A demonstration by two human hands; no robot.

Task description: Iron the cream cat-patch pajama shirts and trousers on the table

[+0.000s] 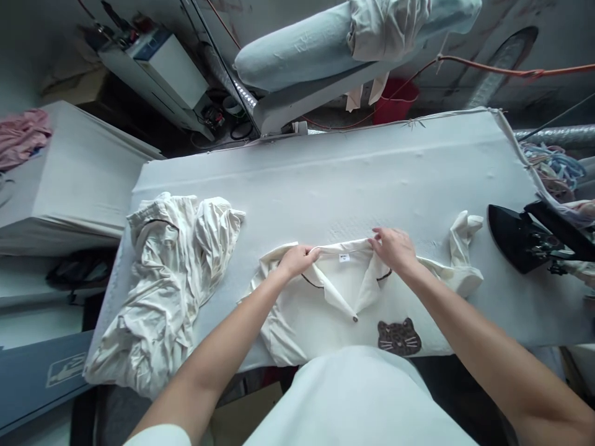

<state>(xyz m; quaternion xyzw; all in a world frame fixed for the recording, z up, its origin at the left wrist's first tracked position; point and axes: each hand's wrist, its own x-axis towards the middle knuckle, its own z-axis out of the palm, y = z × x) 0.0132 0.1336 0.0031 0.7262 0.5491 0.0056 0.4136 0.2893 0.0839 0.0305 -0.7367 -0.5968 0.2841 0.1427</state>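
Observation:
A cream shirt (325, 310) with a dark-piped collar, a small white neck label and a brown cat-face patch (398, 336) lies face up on the padded white ironing table (353, 179), close to its near edge. My left hand (297, 259) pinches the left end of the collar. At the right end of the collar, my right hand (394, 246) grips the fabric. One sleeve (462, 238) is bunched up to the right of the shirt.
A crumpled pile of cream garments (167, 279) fills the table's left end. A black iron (523, 238) rests at the right edge. A padded sleeve arm (325, 43) with cloth draped over it hangs beyond the far edge. White boxes (69, 173) stand at left.

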